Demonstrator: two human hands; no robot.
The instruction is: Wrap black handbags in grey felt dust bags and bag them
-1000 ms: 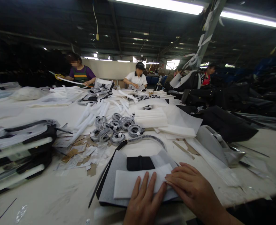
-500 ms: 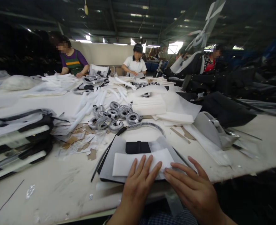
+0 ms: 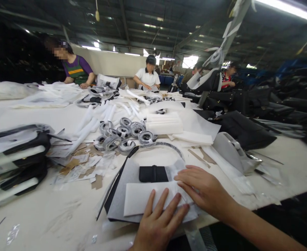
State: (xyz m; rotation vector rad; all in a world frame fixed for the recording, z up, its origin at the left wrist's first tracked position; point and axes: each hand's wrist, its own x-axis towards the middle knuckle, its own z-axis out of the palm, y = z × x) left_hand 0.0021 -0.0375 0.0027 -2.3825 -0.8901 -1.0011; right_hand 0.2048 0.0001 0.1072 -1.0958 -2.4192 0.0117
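Observation:
A dark handbag (image 3: 111,198) lies flat in front of me, its front covered by thin whitish wrapping paper (image 3: 128,171). On the paper rests a white foam sheet (image 3: 136,199), just below the bag's black clasp strap (image 3: 152,174). My left hand (image 3: 160,221) lies on the foam with its fingers spread. At the bag's right side, my right hand (image 3: 203,186) touches the paper, its fingers stretched out close together and its thumb apart. The wrapped handle (image 3: 166,144) arches over the table behind the bag.
Several coiled, wrapped straps (image 3: 137,129) sit beyond the bag. Paper and cardboard scraps (image 3: 97,182) lie to its left, near stacked black bags (image 3: 25,170). White foam pieces (image 3: 164,123) and a grey tape dispenser (image 3: 233,151) are farther right. Co-workers (image 3: 147,77) are across the table.
My right hand has moved up along the bag's right side, from the foam's right end onto the paper. My left hand stays spread on the foam. The view has shifted slightly.

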